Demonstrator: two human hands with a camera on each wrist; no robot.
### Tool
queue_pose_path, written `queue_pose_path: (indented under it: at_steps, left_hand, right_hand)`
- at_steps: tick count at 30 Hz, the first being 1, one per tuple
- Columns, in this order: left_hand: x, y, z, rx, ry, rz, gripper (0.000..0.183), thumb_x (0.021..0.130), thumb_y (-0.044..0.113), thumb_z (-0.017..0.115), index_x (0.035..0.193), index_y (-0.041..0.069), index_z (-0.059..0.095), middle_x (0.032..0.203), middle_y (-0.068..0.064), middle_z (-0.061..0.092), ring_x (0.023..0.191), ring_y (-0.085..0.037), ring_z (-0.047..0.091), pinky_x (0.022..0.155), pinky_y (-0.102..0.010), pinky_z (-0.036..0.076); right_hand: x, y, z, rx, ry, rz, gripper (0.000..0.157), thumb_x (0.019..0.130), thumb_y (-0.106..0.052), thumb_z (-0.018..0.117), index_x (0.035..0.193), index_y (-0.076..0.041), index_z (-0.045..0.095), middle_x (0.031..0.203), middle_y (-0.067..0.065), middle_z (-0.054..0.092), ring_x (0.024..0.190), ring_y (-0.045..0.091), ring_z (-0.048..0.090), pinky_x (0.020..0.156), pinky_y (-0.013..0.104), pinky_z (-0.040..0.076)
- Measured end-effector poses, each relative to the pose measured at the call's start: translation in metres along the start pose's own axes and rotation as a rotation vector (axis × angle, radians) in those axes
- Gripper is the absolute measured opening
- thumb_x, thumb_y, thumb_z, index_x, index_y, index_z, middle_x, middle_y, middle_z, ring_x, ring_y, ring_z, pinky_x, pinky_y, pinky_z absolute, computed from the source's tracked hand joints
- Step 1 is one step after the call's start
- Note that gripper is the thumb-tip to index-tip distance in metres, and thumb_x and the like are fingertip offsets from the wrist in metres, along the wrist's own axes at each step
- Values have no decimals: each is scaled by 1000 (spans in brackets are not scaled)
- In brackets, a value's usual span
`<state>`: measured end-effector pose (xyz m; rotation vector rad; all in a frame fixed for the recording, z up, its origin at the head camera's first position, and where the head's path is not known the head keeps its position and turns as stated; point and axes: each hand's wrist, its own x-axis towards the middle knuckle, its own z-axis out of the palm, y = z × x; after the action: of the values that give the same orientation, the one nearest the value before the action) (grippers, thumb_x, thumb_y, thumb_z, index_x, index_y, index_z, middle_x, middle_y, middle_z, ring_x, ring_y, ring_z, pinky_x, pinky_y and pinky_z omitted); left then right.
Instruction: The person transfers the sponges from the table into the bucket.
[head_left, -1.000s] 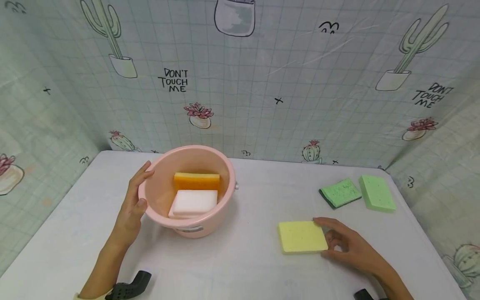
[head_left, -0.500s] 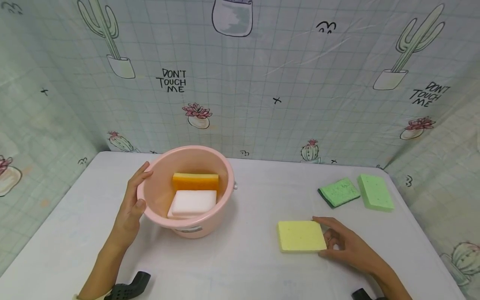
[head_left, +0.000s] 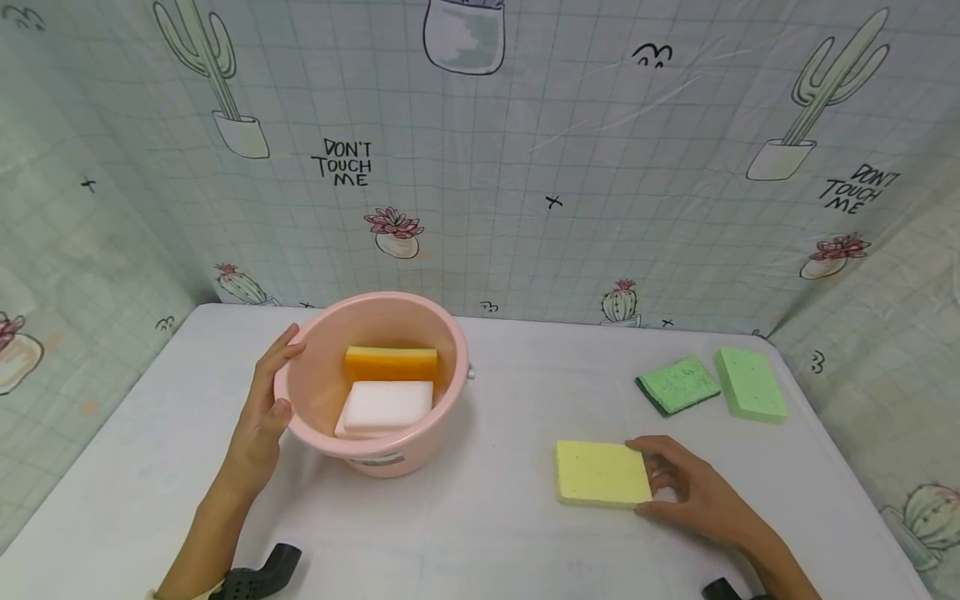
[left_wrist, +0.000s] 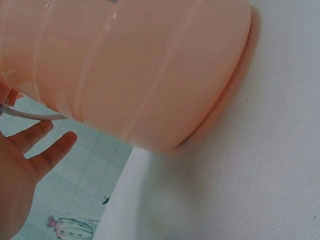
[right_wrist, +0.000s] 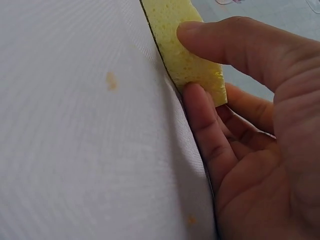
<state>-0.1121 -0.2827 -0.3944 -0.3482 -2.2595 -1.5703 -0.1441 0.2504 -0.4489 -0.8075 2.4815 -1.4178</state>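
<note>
In the head view, my right hand [head_left: 693, 492] pinches the right end of a pale yellow sponge [head_left: 602, 473] that lies flat on the white table. The thumb [right_wrist: 200, 40] and fingers in the right wrist view hold opposite edges of it. A pink bucket [head_left: 431, 433] stands to the left, opening tilted toward the head camera. Inside it are a white sponge block [head_left: 390, 404] and a yellow-orange sponge [head_left: 392, 364]. My left hand [head_left: 258, 417] touches the left side of the bucket's rim, its fingers fairly straight; two fingers [left_wrist: 57, 150] extend apart from the bucket wall.
Toward the back right lie a green sponge with a dark scouring side [head_left: 678, 386] and a plain light-green sponge [head_left: 752, 385]. A cactus-print cloth [head_left: 480, 200] hangs behind the table and at both sides. A black wrist mount [head_left: 258, 573] sits on my left forearm.
My right hand shifts very slightly left on the yellow sponge, which stays on the table. The left hand and the bucket hold their place; the head view drifts slightly.
</note>
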Motion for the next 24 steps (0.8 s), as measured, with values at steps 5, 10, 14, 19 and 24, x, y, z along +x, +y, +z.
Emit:
queue_pose_path:
  at_steps: [5,10,14,19,24]
  left_hand:
    - [0,0,0,-1,-3,2,56,97,35,42,145,9,32,158,0,13,143,-21,13,111,-35,22]
    - [0,2,0,-3,2,4,56,97,36,42,145,10,32,158,0,13,143,-21,13,110,-33,24]
    - [-1,3,1,4,13,3,55,96,35,43,145,11,33,158,1,13,143,-22,14,109,-33,27]
    - [-2,3,1,23,20,-19,55,96,35,43,146,12,34,158,4,14,143,-22,14,109,-40,28]
    - [-2,1,-1,8,4,-22,55,97,35,42,146,13,33,158,4,12,143,-22,12,110,-52,22]
  right_hand:
    - [0,-3,0,24,-3,18,72,72,-18,84,134,-9,49,119,11,52,85,17,61,72,28,54]
    - [1,-5,-1,20,3,29,71,73,-19,84,134,-9,49,118,10,54,85,17,62,72,29,54]
    - [3,-8,-3,-6,13,30,71,72,-20,84,134,-10,50,122,8,52,86,16,61,72,28,54]
    - [5,-12,-5,27,-1,12,71,73,-16,83,135,-8,49,127,11,49,90,16,59,74,27,53]
    - [9,-17,-8,63,-17,-57,71,76,-7,80,137,-3,45,126,14,48,93,16,57,75,27,53]
